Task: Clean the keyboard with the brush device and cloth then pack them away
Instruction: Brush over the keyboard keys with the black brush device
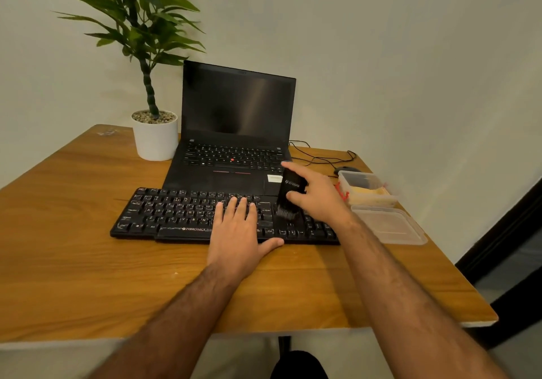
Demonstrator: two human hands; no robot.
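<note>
A black keyboard [176,214] lies across the wooden table [73,261] in front of an open laptop. My left hand [236,235] rests flat on its middle keys, fingers straight, thumb at the front edge. My right hand [318,195] grips the black brush device [289,195] upright, bristles down on the keys at the keyboard's right part. To the right stands a clear plastic box [368,189] holding a yellow cloth [369,192].
The black laptop [234,132] stands open behind the keyboard, a potted plant [155,135] to its left. A clear lid [388,224] lies by the box near the table's right edge. A mouse [346,169] and its cable lie behind the box.
</note>
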